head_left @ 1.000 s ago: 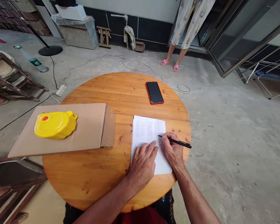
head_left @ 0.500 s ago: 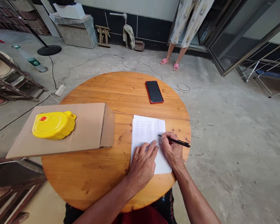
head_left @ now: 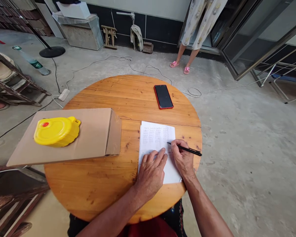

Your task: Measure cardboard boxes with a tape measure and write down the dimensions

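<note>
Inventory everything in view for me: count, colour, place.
table: one, brown, centre
paper: count unclear, white, on table
pen: one, black, in right hand
phone: one, black and red, table's far side
cardboard box: one, brown, table's left
rounded case: one, yellow, on cardboard box
bottle: one, clear, upper left
stand base: one, black, upper left
carton: one, white, upper left
power strip: one, white, left of table
seats: count unclear, brown, left edge
slippers: two, pink, on another person
glass door: one, grey, upper right
left hand: one, bare, on paper
right hand: one, bare, around pen
</note>
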